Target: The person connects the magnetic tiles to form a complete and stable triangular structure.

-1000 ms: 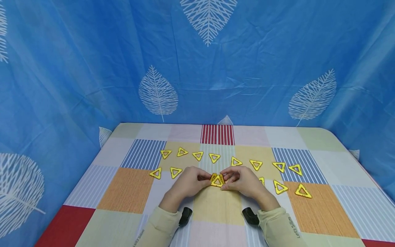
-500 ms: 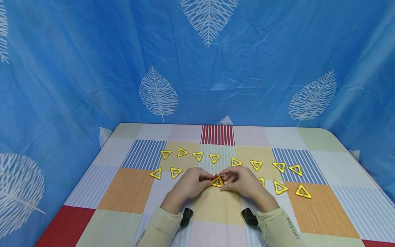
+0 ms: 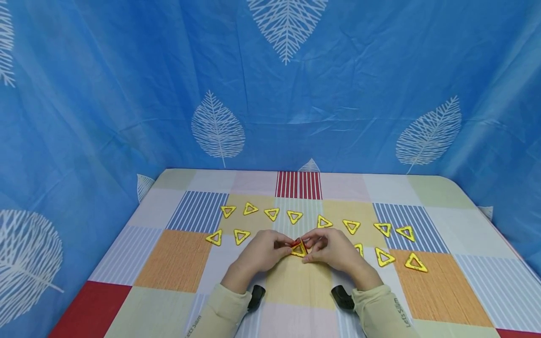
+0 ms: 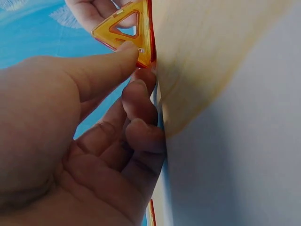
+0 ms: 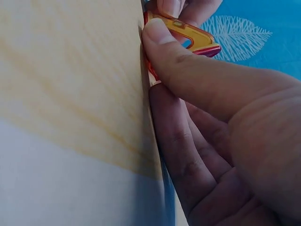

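In the head view, my left hand [image 3: 262, 251] and right hand [image 3: 331, 246] meet at the middle of the table around a small group of yellow triangular magnetic tiles [image 3: 299, 255]. The tiles lean together like a pyramid, with one open-centred triangle facing me and red edges behind it. In the left wrist view, my left thumb presses the face of an amber tile [image 4: 110, 34], fingers curled beside it low at the tabletop. My right thumb and fingers pinch the tiles from the other side; the right wrist view shows an amber tile [image 5: 202, 35] tilted above the thumb. The fingers hide the pyramid's sides.
More yellow triangular tiles lie flat in two loose rows: a far row with a tile [image 3: 294, 216] behind my hands, and a nearer row with tiles on the left [image 3: 241, 236] and right [image 3: 416, 262]. A patchwork cloth [image 3: 296, 319] covers the table; a blue curtain [image 3: 338, 84] hangs behind.
The side tiles, which showed yellow faces leaning at either side of the front one, have folded inward behind it and now show red edges. Both hands stay nearly in place.
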Tool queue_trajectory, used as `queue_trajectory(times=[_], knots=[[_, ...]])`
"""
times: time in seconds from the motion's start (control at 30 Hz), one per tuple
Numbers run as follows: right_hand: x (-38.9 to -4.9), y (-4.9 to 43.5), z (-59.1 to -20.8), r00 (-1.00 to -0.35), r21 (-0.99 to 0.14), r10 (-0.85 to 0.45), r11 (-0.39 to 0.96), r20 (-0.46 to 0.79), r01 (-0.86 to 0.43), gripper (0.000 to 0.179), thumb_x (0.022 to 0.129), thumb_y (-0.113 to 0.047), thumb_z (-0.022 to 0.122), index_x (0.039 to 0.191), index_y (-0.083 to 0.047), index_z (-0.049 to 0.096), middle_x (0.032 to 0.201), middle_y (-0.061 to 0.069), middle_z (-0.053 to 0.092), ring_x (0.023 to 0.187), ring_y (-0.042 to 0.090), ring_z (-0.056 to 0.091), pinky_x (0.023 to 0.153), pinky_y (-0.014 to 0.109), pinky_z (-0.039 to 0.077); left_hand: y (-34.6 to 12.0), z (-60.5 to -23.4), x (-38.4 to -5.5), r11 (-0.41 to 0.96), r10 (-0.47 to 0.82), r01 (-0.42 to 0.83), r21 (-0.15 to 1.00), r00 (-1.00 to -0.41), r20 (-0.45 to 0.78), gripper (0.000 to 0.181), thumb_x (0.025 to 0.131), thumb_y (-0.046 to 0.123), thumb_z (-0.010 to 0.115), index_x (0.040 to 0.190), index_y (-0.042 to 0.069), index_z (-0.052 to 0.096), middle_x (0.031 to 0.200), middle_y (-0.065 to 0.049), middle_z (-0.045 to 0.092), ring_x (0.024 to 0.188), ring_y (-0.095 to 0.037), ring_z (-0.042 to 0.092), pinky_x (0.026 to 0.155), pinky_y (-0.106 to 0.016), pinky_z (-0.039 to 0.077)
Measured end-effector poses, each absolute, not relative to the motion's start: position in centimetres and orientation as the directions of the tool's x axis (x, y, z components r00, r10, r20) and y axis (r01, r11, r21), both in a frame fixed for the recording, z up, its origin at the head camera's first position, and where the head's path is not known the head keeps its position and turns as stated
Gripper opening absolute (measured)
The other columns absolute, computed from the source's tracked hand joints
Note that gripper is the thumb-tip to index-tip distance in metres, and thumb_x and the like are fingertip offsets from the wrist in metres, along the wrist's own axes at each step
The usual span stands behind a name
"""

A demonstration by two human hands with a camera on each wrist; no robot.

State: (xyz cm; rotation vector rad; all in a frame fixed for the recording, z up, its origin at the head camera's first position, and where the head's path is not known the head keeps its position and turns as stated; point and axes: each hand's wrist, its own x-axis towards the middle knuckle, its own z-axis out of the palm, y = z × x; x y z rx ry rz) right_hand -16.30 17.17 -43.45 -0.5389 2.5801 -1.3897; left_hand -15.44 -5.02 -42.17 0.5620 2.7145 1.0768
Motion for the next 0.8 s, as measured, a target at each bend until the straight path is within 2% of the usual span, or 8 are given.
queue_trajectory(times=[0.23,0.47,0.8], knots=[[-16.19,17.34,-43.4,-0.918,-0.836,-0.397,0.498,0.016,-0.23,0.041,0.073,-0.023,0.092,0.107,-0.009,0.075,0.087,-0.003,0.068,0.072,0.013,0.066,0.066,0.028,0.053,-5.09,-42.21,-15.43,0.651,0.42,0.287,0.702,-0.907,-0.019,0.019,0.094,0.017,0.074,0.113,0.012,0.077,0.079,0.01,0.06,0.072,-0.009,0.054,0.066,-0.028,0.047],[-16.19,17.27,-43.3,-0.919,-0.828,-0.394,0.508,0.021,-0.236,0.036,0.078,-0.024,0.089,0.108,-0.009,0.076,0.087,-0.002,0.069,0.075,0.014,0.066,0.066,0.028,0.052,-4.98,-42.19,-15.4,0.682,0.365,0.253,0.686,-0.931,-0.019,0.012,0.095,0.017,0.072,0.103,0.012,0.08,0.093,0.007,0.07,0.085,-0.008,0.061,0.077,-0.031,0.051],[-16.11,17.02,-43.18,-0.926,-0.819,-0.378,0.527,0.014,-0.228,0.037,0.076,-0.025,0.091,0.106,-0.011,0.076,0.086,-0.003,0.068,0.073,0.014,0.064,0.064,0.028,0.052,-4.84,-42.12,-15.43,0.685,0.356,0.256,0.682,-0.934,-0.007,0.012,0.092,0.023,0.076,0.094,0.013,0.082,0.086,0.009,0.071,0.08,-0.006,0.061,0.071,-0.028,0.051]])
